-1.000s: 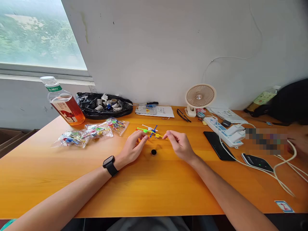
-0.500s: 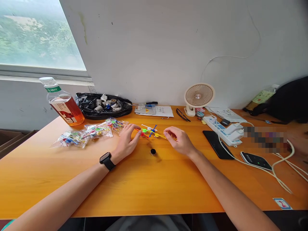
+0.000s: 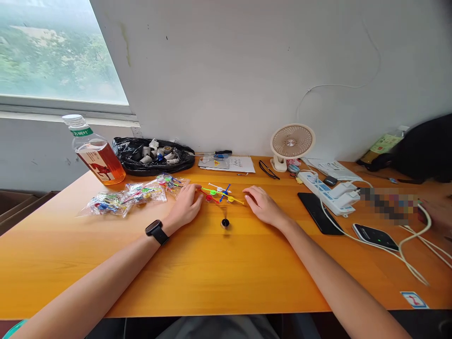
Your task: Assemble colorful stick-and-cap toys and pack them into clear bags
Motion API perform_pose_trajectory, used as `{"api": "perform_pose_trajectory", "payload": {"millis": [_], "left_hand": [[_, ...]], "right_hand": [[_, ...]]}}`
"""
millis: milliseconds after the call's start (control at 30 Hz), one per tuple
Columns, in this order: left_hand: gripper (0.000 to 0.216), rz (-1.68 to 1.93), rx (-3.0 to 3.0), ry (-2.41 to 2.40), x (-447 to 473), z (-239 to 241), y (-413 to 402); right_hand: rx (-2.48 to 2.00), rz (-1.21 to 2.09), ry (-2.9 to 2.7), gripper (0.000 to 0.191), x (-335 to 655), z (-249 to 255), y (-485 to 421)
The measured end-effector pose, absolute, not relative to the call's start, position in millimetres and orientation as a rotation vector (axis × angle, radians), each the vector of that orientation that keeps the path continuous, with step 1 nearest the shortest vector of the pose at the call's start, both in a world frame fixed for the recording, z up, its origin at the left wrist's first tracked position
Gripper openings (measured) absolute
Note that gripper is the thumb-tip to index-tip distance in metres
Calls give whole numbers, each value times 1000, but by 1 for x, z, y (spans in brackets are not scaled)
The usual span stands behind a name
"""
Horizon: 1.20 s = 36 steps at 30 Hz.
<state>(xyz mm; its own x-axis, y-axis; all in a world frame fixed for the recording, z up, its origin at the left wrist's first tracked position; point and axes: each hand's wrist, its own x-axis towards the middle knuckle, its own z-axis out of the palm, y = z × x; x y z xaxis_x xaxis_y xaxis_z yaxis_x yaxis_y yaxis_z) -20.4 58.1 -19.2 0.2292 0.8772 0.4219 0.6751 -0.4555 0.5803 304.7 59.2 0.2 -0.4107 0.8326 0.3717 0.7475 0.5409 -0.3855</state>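
Note:
Several coloured plastic pieces (image 3: pixel 221 191), each a thin stick with a round part, lie together on the desk between my hands; green, red, white, blue and yellow ones show. My left hand (image 3: pixel 185 205), with a black watch on its wrist, rests on the desk just left of the pieces and holds nothing. To their right, my right hand (image 3: pixel 263 205) lies with loosely bent fingers, near the yellow stick's end and empty. A small round black-topped object (image 3: pixel 225 223) is on the desk nearer to me; its kind is unclear.
Clear packets (image 3: pixel 106 203) of similar pieces lie left, by a drink bottle (image 3: pixel 100 157). Behind are a black bag (image 3: pixel 130 160) of grey cylinders and a small fan (image 3: pixel 292 141). A power strip (image 3: pixel 328 193), phone (image 3: pixel 319 213) and cables lie right, near another person's hand (image 3: pixel 438 214).
Both hands have lowered onto the desk and drawn slightly back from the coloured pieces. The other person's hand at the right edge has shifted.

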Motion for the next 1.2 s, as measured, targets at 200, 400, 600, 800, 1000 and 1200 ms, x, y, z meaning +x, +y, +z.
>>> {"api": "perform_pose_trajectory", "payload": {"millis": [200,400,600,800,1000,1200], "left_hand": [[44,982,2411,1441,-23,-27,60],[57,879,2443,1402,-21,-18,56],[45,894,2484,1338,-18,-13,52],[31,915,2423,1253,-14,-5,47],[22,915,2397,1130,-10,5,40],[25,914,2406,1044,-9,5,40]], "right_hand": [[-1277,145,-2348,35,312,-12,65],[-1234,246,-2310,40,300,-10,62],[-1017,343,-2323,35,287,-2,54],[-1008,384,-2302,28,282,0,50],[-989,460,-2283,30,278,0,45],[-953,497,-2257,34,277,0,43]]}}
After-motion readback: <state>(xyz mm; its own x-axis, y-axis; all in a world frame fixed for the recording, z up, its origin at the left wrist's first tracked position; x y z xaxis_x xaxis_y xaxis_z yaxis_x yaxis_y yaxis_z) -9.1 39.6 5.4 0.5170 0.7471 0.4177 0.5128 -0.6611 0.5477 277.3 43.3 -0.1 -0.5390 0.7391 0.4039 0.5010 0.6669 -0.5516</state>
